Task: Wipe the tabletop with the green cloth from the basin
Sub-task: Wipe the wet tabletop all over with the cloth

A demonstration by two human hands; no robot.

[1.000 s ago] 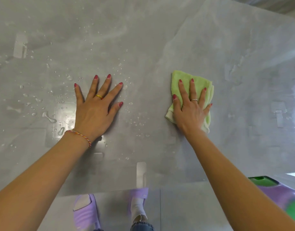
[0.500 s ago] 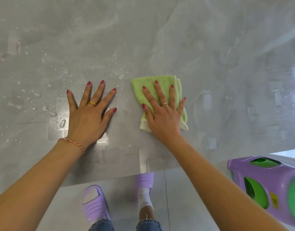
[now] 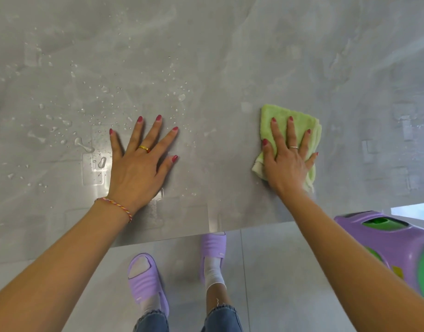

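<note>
We count two hands, one cloth, two slippers and one plastic stool. The right hand [image 3: 286,161] lies right of centre in the frame, fingers straight and spread, pressing flat on the green cloth [image 3: 299,121]; nothing is pinched or gripped. The cloth is folded and sits on the grey tabletop [image 3: 230,56], with its far corners showing beyond the fingertips and a pale edge poking out by the thumb; the part under the palm is hidden, so we cannot tell how many folds it has. The left hand [image 3: 140,164] rests left of centre, fingers wide apart and flat on the bare surface, well apart from the cloth. It wears one gold ring and a braided bracelet [image 3: 115,207] at the wrist; the right hand wears one thin ring.

Water drops [image 3: 181,97] lie scattered over the upper left and centre, too many and too small for us to count.

Below the table edge, at the bottom centre, we see two purple slippers [image 3: 146,281]. The purple-and-green stool [image 3: 388,238] at lower right is cut off by the frame edge and partly blurred.
</note>
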